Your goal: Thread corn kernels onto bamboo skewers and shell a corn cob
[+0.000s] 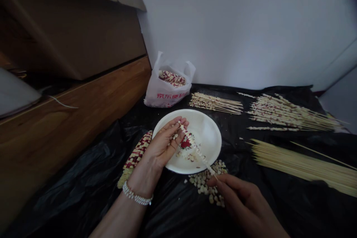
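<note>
Counting from the head feed, I have two hands and one skewer between them. My left hand (pixel 158 145), wearing a beaded bracelet (pixel 136 195), is curled narrow, its fingertips (pixel 178 123) against the upper end of the threaded skewer (pixel 195 147). My right hand (pixel 241 200) sits lower, its thumb and forefinger closed in a tight pinch on the skewer's lower end. The skewer runs diagonally between them, above one white plate (pixel 209 126), and is strung with pale corn kernels along most of its length.

The plate holds a small scatter of kernels (pixel 186 150), some of them red. One pile of loose kernels (pixel 208 183) lies just below the plate, touching its edge and close to my right fingers. One red-and-white corn cob (pixel 135 158) lies just beside the plate, under my left wrist. Behind the plate stands one white plastic bag (pixel 167 96), with at least one similar cob (pixel 172 78) inside; I can't tell how many.

Two bunches of threaded skewers lie on the black plastic sheet (pixel 83 193): a smaller one (pixel 216 103) and a larger one (pixel 290 113). One bundle of bare bamboo skewers (pixel 304 167) lies nearer my right hand. A wooden ledge (pixel 69 130) runs along the sheet's left side, and a white wall (pixel 237 26) rises behind.
</note>
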A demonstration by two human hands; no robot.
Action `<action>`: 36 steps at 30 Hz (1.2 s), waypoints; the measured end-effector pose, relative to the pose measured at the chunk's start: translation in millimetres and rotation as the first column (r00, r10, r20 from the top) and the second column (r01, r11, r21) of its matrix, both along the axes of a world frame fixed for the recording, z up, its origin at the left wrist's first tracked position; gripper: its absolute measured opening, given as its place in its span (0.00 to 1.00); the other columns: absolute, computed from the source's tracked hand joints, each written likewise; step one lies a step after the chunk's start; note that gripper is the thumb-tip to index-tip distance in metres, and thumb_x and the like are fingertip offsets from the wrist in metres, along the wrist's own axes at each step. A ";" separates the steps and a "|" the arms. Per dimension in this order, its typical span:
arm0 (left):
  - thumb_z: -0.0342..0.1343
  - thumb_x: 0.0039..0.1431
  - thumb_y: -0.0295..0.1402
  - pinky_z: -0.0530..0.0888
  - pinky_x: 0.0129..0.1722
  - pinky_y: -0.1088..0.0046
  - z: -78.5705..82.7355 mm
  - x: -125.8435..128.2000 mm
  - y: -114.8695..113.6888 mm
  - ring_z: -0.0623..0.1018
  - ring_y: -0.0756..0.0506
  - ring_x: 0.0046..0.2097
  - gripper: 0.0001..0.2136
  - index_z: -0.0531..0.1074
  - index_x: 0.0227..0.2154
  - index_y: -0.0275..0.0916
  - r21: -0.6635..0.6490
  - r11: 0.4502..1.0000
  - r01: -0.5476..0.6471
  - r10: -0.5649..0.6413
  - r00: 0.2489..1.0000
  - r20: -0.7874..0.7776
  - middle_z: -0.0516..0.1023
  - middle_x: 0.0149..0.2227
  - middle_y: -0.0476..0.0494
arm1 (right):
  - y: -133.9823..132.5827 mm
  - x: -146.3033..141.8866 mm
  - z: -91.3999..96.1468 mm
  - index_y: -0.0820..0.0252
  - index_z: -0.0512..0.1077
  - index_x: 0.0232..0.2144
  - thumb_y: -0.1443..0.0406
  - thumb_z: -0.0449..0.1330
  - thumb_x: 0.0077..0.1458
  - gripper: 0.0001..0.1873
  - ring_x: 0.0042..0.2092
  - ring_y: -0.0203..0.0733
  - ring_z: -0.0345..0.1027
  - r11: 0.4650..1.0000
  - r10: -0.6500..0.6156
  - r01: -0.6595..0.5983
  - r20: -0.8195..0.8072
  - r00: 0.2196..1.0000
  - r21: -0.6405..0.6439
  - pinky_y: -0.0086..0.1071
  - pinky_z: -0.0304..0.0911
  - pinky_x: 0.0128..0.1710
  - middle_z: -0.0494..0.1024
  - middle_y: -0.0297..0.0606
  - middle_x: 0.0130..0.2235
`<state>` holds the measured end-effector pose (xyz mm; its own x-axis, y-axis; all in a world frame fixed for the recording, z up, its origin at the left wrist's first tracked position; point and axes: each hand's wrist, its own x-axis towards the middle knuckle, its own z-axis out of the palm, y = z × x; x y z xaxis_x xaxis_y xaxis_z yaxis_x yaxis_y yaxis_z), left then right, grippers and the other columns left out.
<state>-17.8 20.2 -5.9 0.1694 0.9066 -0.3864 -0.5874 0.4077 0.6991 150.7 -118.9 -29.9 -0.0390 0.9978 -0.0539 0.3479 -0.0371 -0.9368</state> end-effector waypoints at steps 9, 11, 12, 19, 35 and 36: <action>0.55 0.56 0.18 0.79 0.35 0.78 2.4 -0.2 -0.3 0.81 0.46 0.41 0.11 0.75 0.40 0.32 -0.039 0.999 -0.005 0.007 0.998 0.056 0.81 0.41 0.37 | -0.8 3.4 -5.0 0.58 0.78 0.33 0.54 0.52 0.59 0.19 0.27 0.42 0.68 1.000 0.005 -0.005 0.009 1.000 -0.012 0.30 0.62 0.25 0.77 0.38 0.26; 0.54 0.58 0.20 0.79 0.34 0.78 2.6 -0.4 -0.1 0.81 0.46 0.40 0.09 0.75 0.40 0.32 -0.064 0.998 -0.007 0.012 0.996 0.083 0.81 0.41 0.37 | -0.4 3.0 -5.3 0.58 0.78 0.33 0.53 0.51 0.59 0.20 0.26 0.42 0.67 1.000 0.005 -0.004 0.010 1.000 -0.027 0.31 0.62 0.25 0.76 0.38 0.25; 0.53 0.59 0.21 0.79 0.34 0.78 2.3 -0.4 0.2 0.81 0.46 0.40 0.09 0.75 0.40 0.32 -0.075 0.997 -0.009 0.016 0.995 0.094 0.81 0.41 0.37 | -0.3 2.6 -5.1 0.58 0.78 0.33 0.53 0.51 0.59 0.21 0.26 0.42 0.67 0.999 0.001 0.000 0.006 1.000 -0.033 0.31 0.61 0.25 0.76 0.38 0.24; 0.54 0.58 0.20 0.78 0.35 0.79 1.3 0.1 0.4 0.81 0.49 0.38 0.09 0.76 0.39 0.33 -0.090 0.995 -0.040 0.049 0.993 0.104 0.80 0.41 0.38 | -1.0 0.9 -2.0 0.59 0.78 0.32 0.52 0.51 0.59 0.21 0.27 0.41 0.67 0.999 0.002 -0.003 -0.010 1.000 -0.046 0.30 0.61 0.25 0.76 0.38 0.24; 0.55 0.57 0.20 0.77 0.36 0.80 5.0 1.3 -0.9 0.81 0.51 0.36 0.12 0.75 0.43 0.34 -0.126 0.990 -0.064 0.075 0.993 0.086 0.81 0.39 0.40 | -1.3 0.9 -1.8 0.59 0.79 0.33 0.53 0.51 0.58 0.21 0.25 0.40 0.65 0.999 0.001 0.000 0.023 1.000 -0.037 0.30 0.60 0.23 0.74 0.37 0.23; 0.55 0.57 0.19 0.77 0.35 0.80 5.3 1.4 -0.8 0.81 0.51 0.36 0.11 0.75 0.42 0.34 -0.123 0.990 -0.065 0.075 0.994 0.076 0.81 0.39 0.40 | -0.9 0.4 -0.9 0.59 0.79 0.32 0.53 0.51 0.58 0.21 0.24 0.39 0.64 0.999 -0.003 0.004 0.022 1.000 -0.038 0.30 0.59 0.23 0.74 0.37 0.22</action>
